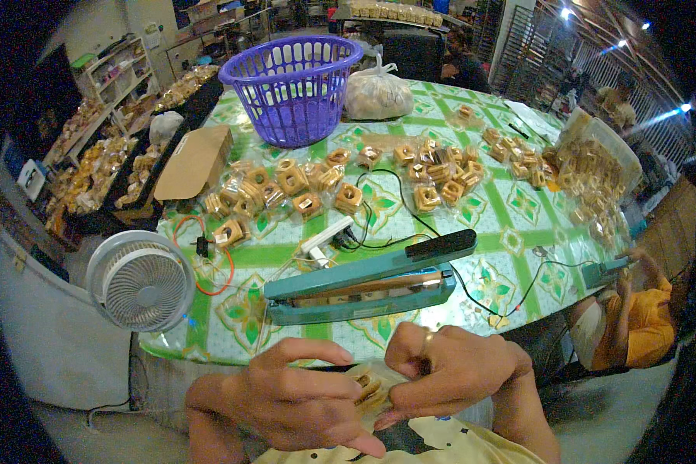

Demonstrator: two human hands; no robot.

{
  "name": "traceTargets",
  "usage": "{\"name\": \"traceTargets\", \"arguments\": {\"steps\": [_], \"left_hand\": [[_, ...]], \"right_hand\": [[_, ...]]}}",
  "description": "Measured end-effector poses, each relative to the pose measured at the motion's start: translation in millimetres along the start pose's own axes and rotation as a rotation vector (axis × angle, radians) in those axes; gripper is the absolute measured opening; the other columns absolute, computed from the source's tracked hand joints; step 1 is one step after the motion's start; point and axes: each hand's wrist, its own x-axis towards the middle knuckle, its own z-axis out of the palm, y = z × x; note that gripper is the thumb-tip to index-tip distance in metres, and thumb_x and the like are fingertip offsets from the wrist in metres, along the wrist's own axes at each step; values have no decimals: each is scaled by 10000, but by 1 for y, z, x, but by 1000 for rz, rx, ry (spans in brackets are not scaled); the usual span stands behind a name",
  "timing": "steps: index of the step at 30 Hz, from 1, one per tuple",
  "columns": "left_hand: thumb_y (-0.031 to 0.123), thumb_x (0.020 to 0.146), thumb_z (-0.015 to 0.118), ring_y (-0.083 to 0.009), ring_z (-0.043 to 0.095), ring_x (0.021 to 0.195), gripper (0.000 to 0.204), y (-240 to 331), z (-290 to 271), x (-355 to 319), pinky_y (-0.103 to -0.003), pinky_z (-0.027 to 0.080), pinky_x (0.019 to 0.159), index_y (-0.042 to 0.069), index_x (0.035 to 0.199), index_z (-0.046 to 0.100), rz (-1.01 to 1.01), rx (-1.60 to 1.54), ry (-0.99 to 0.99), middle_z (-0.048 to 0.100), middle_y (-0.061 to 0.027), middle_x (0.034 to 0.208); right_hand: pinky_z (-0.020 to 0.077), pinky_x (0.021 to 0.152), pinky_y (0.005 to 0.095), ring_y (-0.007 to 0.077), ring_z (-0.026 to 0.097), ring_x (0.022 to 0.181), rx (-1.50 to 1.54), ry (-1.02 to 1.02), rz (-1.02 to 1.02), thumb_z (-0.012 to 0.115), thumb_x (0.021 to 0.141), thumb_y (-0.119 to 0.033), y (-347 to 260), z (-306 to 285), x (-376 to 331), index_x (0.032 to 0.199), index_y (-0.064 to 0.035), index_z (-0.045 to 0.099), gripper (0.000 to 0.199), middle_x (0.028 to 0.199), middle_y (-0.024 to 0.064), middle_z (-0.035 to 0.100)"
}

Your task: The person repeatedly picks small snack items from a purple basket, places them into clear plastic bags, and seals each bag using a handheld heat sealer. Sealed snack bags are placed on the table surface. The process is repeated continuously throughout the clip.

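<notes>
A clear bag of pastries (369, 387) is held between the left hand (301, 398) and the right hand (448, 371), close to the body. Just beyond them, a teal sealer (363, 290) is set on the surface (518, 232). Packed pastries (348, 182), a purple basket (292, 85) and a fan (141, 280) are seen farther off.

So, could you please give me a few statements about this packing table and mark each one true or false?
1. Both hands hold a clear packet of pastries. True.
2. The teal heat sealer lies directly ahead of the hands. True.
3. The purple basket lies tipped on its side. False: it stands upright.
4. The small white fan stands to the person's right. False: it is on the left.
5. The left hand rests on the sealer's arm. False: it holds the packet with the right hand.
</notes>
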Motion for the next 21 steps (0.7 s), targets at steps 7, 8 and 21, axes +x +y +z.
{"name": "traceTargets", "arguments": {"steps": [7,8,21], "left_hand": [[371,645,866,-163,622,863,376,-20,12,-7,-344,565,716,159,730,567,47,87,173,555,24,842],[357,634,874,-177,630,862,379,-21,9,-11,-340,562,723,145,742,579,-7,79,108,586,9,877],[134,686,849,-182,545,1149,656,-52,141,-108,-352,427,1001,3,1265,570,-1047,-1065,-96,655,-80,1142]], "right_hand": [[491,517,309,235,635,747,-165,175,-30,806,738,-197,16,0,-3,680,-77,587,256,966,121,646],[492,516,313,239,639,726,-178,176,-44,797,742,-169,20,3,-2,682,-66,586,242,914,106,656],[520,553,285,200,665,680,-275,135,204,747,729,-77,38,31,-14,788,-86,651,113,791,38,682]]}}
